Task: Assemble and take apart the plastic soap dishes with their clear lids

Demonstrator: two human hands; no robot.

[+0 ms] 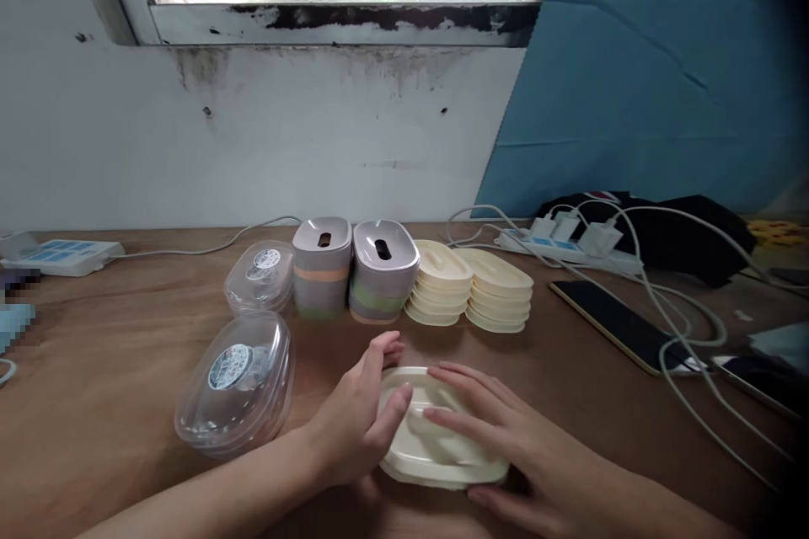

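Note:
A cream, rounded-rectangular plastic lid (436, 450) with a raised centre grip lies in front of me. My left hand (357, 417) is at its left side, thumb reaching over the lid and fingers apart near the far left corner. Across the right part spreads my right hand (506, 429), fingertips on the top and far edge, thumb at the near edge. What is under the lid is hidden. Behind it stand two stacks of similar cream lids, a left stack (439, 282) and a right stack (499, 290).
Two stacks of grey oval lids with slots, one left (322, 265) and one right (383, 269), stand beside clear plastic containers (237, 387). A phone (610, 324), a power strip (569, 251) and loose white cables lie at right. Another power strip (63, 257) is at left.

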